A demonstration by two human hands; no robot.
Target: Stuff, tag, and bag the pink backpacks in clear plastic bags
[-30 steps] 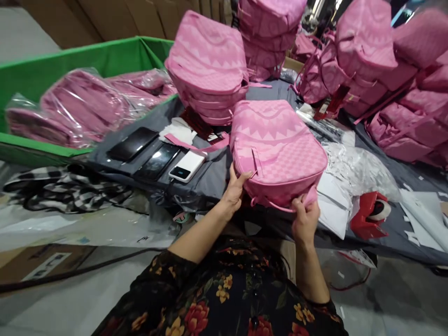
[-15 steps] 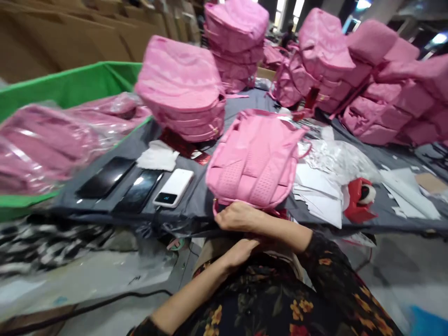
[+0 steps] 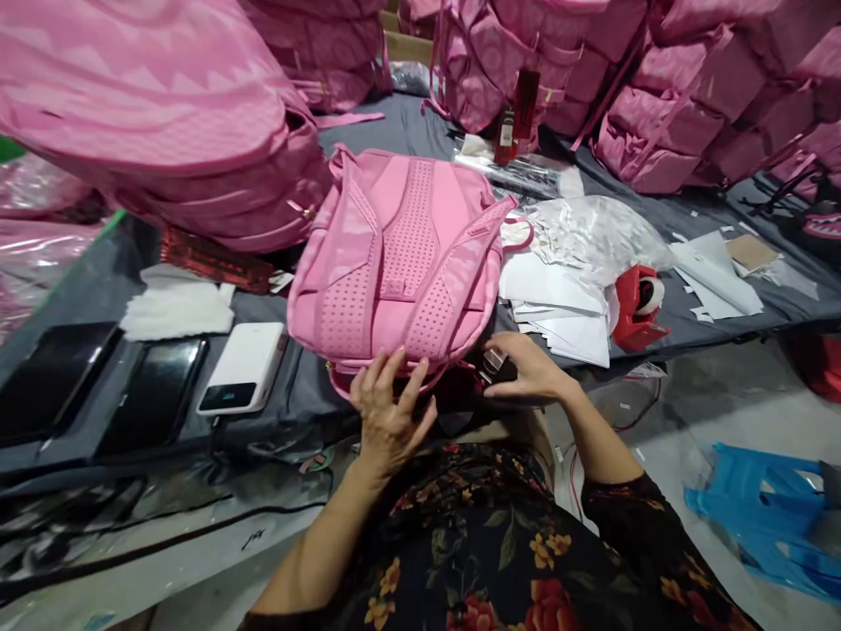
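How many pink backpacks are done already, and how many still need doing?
Done: bagged backpacks in plastic, far left. In hand: one pink backpack lies straps-up, left hand on its bottom edge, right hand beside it. Left: unbagged piles behind. Exact counts unclear.

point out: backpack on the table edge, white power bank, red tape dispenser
pink backpack [image 3: 400, 254]: head view, on the perforated back panel.
white power bank [image 3: 244, 366]: head view, on its white top face.
red tape dispenser [image 3: 637, 311]: head view, on its red body.

backpack on table, tape dispenser right
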